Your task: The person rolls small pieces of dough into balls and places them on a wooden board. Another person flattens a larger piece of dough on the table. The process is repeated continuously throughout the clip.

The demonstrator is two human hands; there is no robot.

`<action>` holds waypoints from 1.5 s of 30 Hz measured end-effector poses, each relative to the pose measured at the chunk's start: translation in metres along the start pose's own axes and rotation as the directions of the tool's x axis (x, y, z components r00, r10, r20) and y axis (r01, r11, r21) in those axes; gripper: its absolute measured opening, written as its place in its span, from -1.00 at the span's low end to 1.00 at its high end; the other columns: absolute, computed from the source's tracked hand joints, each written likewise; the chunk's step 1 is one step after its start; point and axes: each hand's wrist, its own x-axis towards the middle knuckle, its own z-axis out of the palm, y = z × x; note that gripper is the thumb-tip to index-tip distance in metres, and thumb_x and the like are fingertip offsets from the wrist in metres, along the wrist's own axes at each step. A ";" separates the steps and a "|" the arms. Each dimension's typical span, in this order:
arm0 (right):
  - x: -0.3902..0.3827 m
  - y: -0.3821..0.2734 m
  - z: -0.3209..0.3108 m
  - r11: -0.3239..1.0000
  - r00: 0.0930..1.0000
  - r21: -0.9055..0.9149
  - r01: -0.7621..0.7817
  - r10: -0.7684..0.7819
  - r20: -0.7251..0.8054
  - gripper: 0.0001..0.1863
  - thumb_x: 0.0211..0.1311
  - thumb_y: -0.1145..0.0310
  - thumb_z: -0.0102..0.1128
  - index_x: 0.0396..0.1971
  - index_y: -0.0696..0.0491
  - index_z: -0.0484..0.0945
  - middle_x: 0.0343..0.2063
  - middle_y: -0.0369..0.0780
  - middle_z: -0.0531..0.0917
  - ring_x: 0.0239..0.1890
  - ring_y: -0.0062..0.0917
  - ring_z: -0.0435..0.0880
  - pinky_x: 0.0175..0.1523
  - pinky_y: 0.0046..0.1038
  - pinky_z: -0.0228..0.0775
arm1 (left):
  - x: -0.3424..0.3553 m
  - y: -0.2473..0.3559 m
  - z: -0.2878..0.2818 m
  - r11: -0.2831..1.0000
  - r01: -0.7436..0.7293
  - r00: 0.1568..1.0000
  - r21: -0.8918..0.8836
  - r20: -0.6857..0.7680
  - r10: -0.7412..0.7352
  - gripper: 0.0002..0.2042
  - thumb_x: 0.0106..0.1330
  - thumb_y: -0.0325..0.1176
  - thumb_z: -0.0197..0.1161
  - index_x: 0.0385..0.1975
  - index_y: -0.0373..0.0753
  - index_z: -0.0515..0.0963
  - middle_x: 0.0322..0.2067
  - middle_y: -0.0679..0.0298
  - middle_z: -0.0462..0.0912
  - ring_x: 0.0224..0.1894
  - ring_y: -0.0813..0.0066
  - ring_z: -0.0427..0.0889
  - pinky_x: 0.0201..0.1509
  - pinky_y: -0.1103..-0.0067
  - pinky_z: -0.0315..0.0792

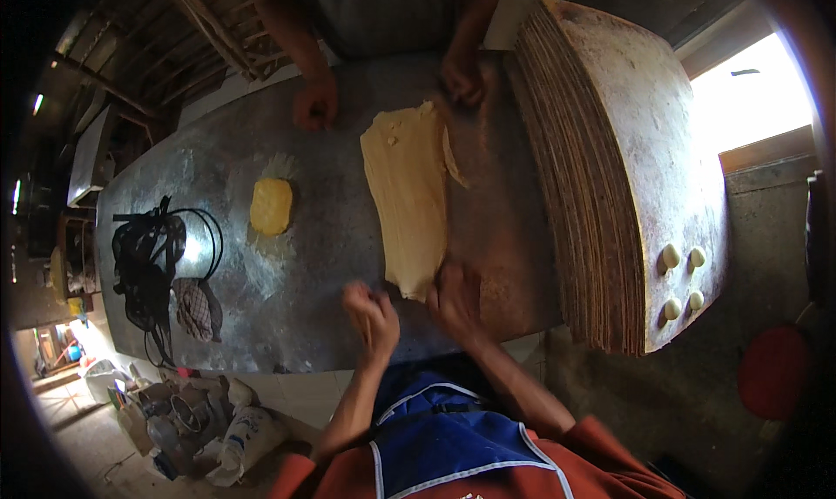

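Observation:
A long, pale yellow sheet of dough (405, 198) lies lengthwise in front of me on a dark metal tabletop (326, 203). My right hand (456, 300) is closed at its near right corner, with the fingertips on the dough's edge. Just left of the near end is my left hand (373, 314), its fingers curled in; whether it holds a bit of dough is hidden. A thin loose strip (455, 161) runs along the right side of the sheet. Small bits rest on its far end.
Across the table, another person's hands (315, 104) flank the dough's far end. A yellow block (271, 206) sits to the left, past it a black strapped item (150, 268) and a checked cloth (194, 309). Stacked boards (601, 151) stand at right, bearing several small round pieces (670, 256).

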 end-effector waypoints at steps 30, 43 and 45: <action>0.021 0.066 0.010 0.968 0.879 -0.020 0.251 -0.237 -0.413 -0.72 0.19 0.32 0.32 -0.33 0.22 0.49 -0.38 0.09 0.56 -0.24 0.04 0.55 -0.10 0.02 0.35 | 0.042 0.004 -0.011 0.995 0.095 0.994 -0.040 0.060 -0.092 -0.73 0.27 -0.74 0.10 -0.15 -0.34 0.20 -0.18 -0.03 0.34 -0.15 0.02 0.44 -0.05 0.21 0.38; -0.025 -0.005 0.004 0.949 0.932 0.189 0.251 -0.184 -0.312 -0.64 0.12 0.39 0.46 -0.07 0.13 0.64 -0.26 -0.03 0.66 -0.16 0.01 0.68 -0.10 -0.10 0.56 | 0.008 -0.005 -0.093 0.996 0.067 0.947 -0.067 0.318 -0.042 -0.45 0.26 -0.54 0.41 0.20 -0.30 0.27 0.08 -0.01 0.48 0.11 0.10 0.53 0.24 0.29 0.42; -0.026 -0.013 0.006 0.972 0.957 0.150 0.182 -0.140 -0.255 -0.66 0.14 0.38 0.44 -0.08 0.13 0.65 -0.28 -0.03 0.69 -0.21 -0.04 0.70 -0.11 -0.13 0.57 | 0.008 -0.019 -0.093 0.985 0.112 0.940 -0.127 0.336 -0.064 -0.44 0.20 -0.56 0.44 0.18 -0.30 0.33 0.03 0.02 0.54 0.08 0.08 0.59 0.18 0.30 0.48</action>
